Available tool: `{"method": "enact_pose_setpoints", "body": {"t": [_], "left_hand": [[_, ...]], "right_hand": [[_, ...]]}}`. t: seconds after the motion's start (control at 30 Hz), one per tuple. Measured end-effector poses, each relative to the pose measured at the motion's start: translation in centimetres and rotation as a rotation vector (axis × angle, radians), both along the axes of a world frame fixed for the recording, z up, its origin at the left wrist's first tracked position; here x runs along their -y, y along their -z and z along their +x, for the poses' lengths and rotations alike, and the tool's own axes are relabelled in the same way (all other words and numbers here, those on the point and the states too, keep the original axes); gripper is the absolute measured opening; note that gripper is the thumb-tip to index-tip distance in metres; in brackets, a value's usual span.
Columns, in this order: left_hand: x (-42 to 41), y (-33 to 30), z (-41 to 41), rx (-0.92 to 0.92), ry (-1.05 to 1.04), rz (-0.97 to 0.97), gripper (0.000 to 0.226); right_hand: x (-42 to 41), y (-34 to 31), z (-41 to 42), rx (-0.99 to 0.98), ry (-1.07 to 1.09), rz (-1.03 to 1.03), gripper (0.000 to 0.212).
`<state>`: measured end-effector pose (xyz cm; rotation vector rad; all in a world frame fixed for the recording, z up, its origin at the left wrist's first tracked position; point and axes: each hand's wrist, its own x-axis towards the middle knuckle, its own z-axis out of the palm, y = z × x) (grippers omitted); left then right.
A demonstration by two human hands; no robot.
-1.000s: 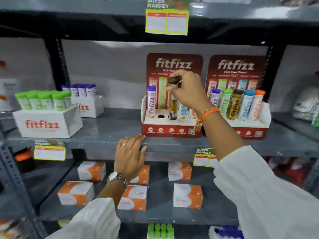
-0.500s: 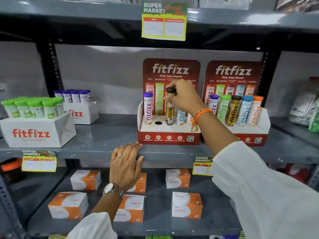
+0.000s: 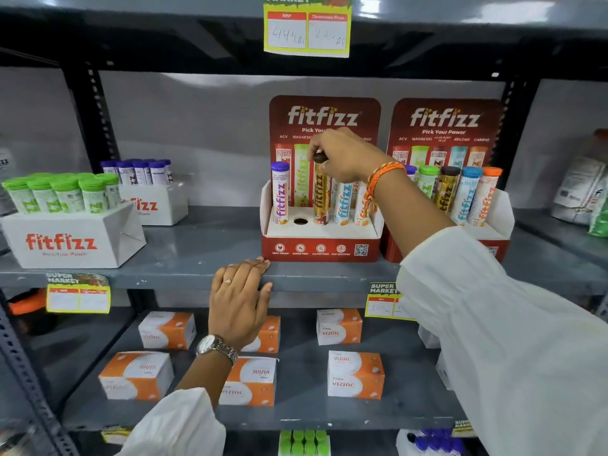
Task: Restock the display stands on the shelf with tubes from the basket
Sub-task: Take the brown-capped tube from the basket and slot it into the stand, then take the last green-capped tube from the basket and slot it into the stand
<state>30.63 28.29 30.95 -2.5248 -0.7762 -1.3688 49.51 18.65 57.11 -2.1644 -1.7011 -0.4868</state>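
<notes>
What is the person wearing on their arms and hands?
Both arms have loose white sleeves. The left hand has a thin ring on one finger and a silver metal wristwatch with a round, light face. The right hand has orange and yellow thread bands tied round the wrist, with loose ends hanging down. No gloves on either hand.

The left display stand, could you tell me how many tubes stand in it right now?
4: purple-capped tube at far left, then an empty hole, gold tube under the right hand, blue-lettered tube, and orange-lettered tube partly hidden by the wrist.
</notes>
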Motion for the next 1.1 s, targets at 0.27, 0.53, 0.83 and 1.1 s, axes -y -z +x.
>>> {"method": "enact_pose_setpoints", "body": {"t": [0.27, 0.53, 0.83, 1.1], "left_hand": [[0.1, 0.1, 0.2, 0.021, -0.014, -0.015, 0.042], [0.2, 0.0, 0.2, 0.017, -0.024, -0.027, 0.042], [0.7, -0.6, -0.2, -0.003, 0.018, -0.062, 0.040], [3.9, 0.0, -6.2, 0.290, -0.034, -0.120, 0.038]], "right_hand": [[0.2, -0.4, 0.2, -0.039, -0.032, -0.073, 0.023], [0.0, 0.7, 0.3, -0.006, 0.007, -0.049, 0.024], [-0.3, 0.9, 0.3, -0.032, 0.062, -0.037, 0.046], [-0.9, 6.6, -8.1, 0.059, -0.159, 0.510, 0.036]]}}
